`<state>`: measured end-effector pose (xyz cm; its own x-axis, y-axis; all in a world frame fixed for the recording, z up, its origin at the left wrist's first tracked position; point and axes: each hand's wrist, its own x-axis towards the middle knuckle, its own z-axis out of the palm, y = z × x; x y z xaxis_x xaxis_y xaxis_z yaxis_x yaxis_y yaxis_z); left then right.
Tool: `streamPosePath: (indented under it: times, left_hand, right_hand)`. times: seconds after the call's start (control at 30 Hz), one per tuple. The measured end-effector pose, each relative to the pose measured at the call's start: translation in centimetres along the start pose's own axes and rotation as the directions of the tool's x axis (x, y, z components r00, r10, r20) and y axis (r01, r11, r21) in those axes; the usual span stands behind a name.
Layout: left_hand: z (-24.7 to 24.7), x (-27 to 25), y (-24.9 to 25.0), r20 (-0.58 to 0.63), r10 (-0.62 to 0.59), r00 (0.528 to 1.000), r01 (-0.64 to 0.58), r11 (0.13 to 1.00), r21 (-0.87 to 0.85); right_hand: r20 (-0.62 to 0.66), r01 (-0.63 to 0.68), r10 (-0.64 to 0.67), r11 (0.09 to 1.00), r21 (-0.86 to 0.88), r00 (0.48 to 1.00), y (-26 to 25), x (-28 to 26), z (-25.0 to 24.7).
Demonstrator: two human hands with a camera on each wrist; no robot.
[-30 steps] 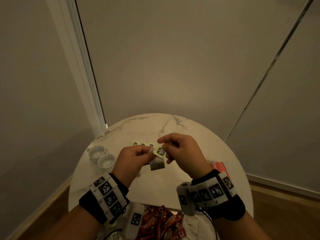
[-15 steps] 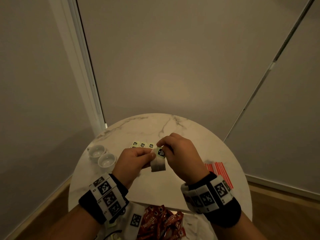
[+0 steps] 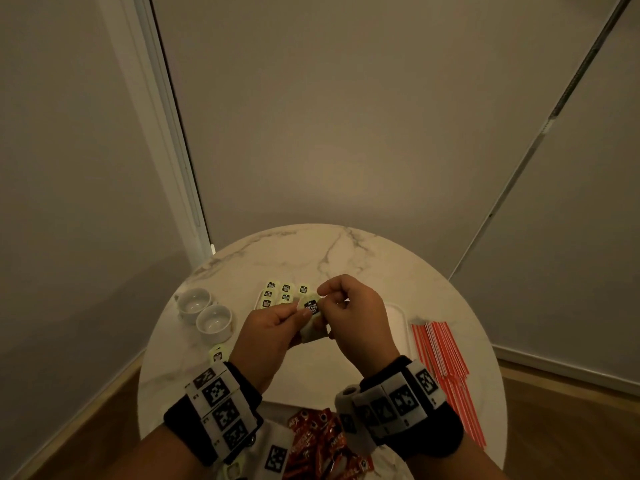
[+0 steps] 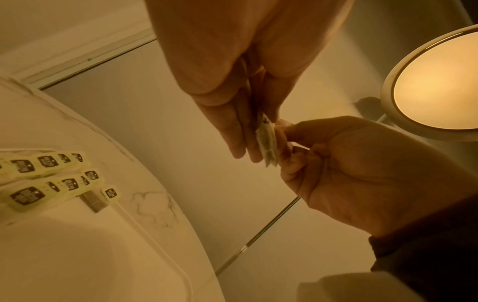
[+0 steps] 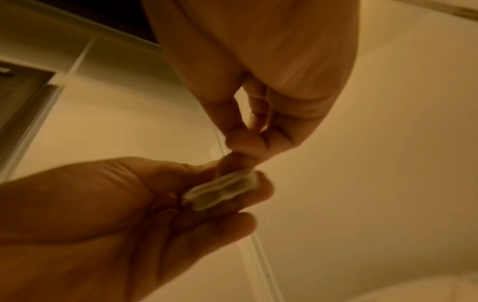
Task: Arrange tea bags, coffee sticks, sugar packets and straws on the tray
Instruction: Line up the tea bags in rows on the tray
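- both hands up over the middle of the round marble table (image 3: 346,258), working one tea bag (image 3: 313,332) between them, clear of the tabletop.
- left hand (image 3: 268,332) has its thumb and fingers closed onto the bag's left side; from the right wrist view the bag (image 5: 223,189) sits edge-on between that thumb and the fingertips.
- right hand (image 3: 356,317) curls in from the other side, fingertips pinched at the top where the tag (image 3: 311,306) with its dark label sits.
- left wrist view: the bag (image 4: 267,143) hangs between the two sets of fingers, both touching it.
- behind the hands, a cluster of tea bags (image 3: 280,294) lies in rows with tags up, on the white tray (image 3: 398,323) by the look of it; its rim shows just right of the right hand.
- one more tea bag tag (image 3: 218,355) on the table near the left wrist.
- two white cups (image 3: 204,311) side by side at the left.
- red-striped straws (image 3: 446,362) fanned out at the right edge, off the tray.
- red coffee sticks (image 3: 318,441) heaped at the near edge, between the forearms.
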<state>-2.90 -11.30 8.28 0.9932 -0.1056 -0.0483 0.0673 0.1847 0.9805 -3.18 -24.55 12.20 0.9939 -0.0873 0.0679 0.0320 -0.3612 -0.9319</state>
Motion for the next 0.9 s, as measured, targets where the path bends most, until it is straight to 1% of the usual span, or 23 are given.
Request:
streamPosePath:
  times: [0.1, 0.17, 0.2, 0.27, 0.37, 0.43, 0.5, 0.57, 0.67, 0.73, 0.8, 0.87, 0.9]
  left_hand:
    - [-0.1, 0.2, -0.6, -0.002, -0.029, 1.0, 0.029, 1.0, 0.01]
    - [-0.3, 0.3, -0.9, 0.004, -0.049, 0.999, 0.049, 0.999, 0.003]
    - [-0.4, 0.4, -1.0, 0.01, -0.061, 0.998, 0.061, 0.998, 0.005]
    - [-0.5, 0.6, -1.0, 0.026, -0.09, 0.996, 0.09, 0.996, -0.008]
    - [-0.8, 1.2, -1.0, 0.069, -0.155, 0.985, 0.161, 0.983, -0.084]
    - [-1.2, 1.7, -1.1, 0.094, -0.203, 0.975, 0.215, 0.967, -0.14]
    - [-1.8, 2.2, -1.5, 0.114, -0.236, 0.965, 0.251, 0.956, -0.152]
    - [-2.3, 2.6, -1.7, 0.136, -0.258, 0.956, 0.274, 0.955, -0.112]
    - [-2.9, 3.1, -2.5, 0.161, -0.299, 0.941, 0.3, 0.954, 0.018]
    - [-3.4, 3.6, -3.5, 0.125, -0.34, 0.932, 0.329, 0.939, 0.095]
    - [-3.7, 4.2, -4.9, 0.071, -0.39, 0.918, 0.379, 0.915, 0.137]
    - [-3.9, 4.7, -6.3, 0.038, -0.444, 0.895, 0.432, 0.886, 0.165]
    - [-4.1, 5.0, -7.1, 0.041, -0.472, 0.881, 0.459, 0.871, 0.176]
  right_hand:
    - [-0.001, -0.063, 0.065, 0.982, 0.179, 0.998, 0.2, 0.0, 0.4]
    - [0.003, -0.098, 0.1, 0.964, 0.248, 0.995, 0.6, 0.2, 0.6]
    - [0.008, -0.105, 0.107, 0.961, 0.254, 0.994, 0.9, 0.3, 0.8]
    - [0.011, -0.092, 0.091, 0.976, 0.199, 0.996, 1.6, 0.6, 1.1]
    - [-0.008, -0.038, 0.038, 0.997, 0.06, 0.999, 2.4, 1.1, 1.6]
    - [-0.008, -0.039, 0.038, 0.999, -0.018, 0.999, 3.1, 1.5, 1.9]
    - [0.016, -0.047, 0.048, 0.997, -0.06, 0.999, 3.9, 2.0, 2.2]
    - [0.055, -0.06, 0.064, 0.996, -0.065, 0.996, 4.4, 2.6, 2.4]
    - [0.11, -0.1, 0.103, 0.994, -0.036, 0.989, 5.3, 3.6, 2.4]
    - [0.127, -0.153, 0.154, 0.988, -0.021, 0.98, 6.4, 4.5, 2.7]
    - [0.161, -0.237, 0.238, 0.971, -0.025, 0.958, 7.7, 5.4, 3.3]
    - [0.181, -0.311, 0.313, 0.95, -0.041, 0.932, 9.2, 6.3, 4.2]
    - [0.18, -0.332, 0.335, 0.942, -0.049, 0.925, 10.1, 6.9, 4.6]
